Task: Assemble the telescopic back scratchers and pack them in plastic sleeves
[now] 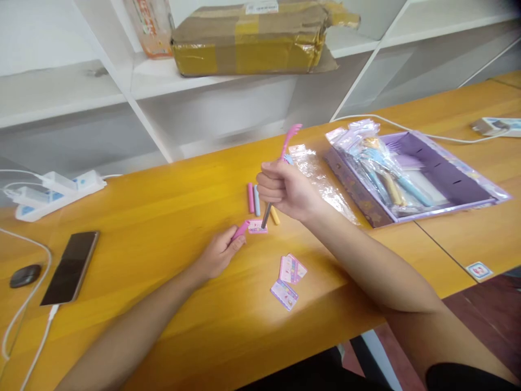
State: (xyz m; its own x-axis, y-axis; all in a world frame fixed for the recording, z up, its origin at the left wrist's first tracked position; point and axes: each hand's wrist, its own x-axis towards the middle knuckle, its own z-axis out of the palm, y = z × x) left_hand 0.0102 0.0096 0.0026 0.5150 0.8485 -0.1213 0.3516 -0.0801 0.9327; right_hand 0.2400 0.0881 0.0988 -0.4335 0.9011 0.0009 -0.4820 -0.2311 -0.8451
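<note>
My left hand [223,248] is closed around a short pink tube [241,230], whose end points up and right. In my right hand [287,187] is a pink stick with a hand-shaped tip [291,136]; a dark rod [267,215] sticks out below the fist. Under that rod, a small pink card [256,229] lies on the wooden table [163,217]. Behind the hands lie a pink tube [251,197], a blue tube [256,201] and a yellow tube [275,216], partly covered. Several small printed cards [292,269] lie nearer the front edge.
On the right stands a purple box [456,168] holding bagged items [391,168], with a clear plastic bag [317,174] beside it. A phone [70,267], mouse [25,276], cables and power strip [61,194] are at the left. A taped carton [252,43] sits on the shelf behind.
</note>
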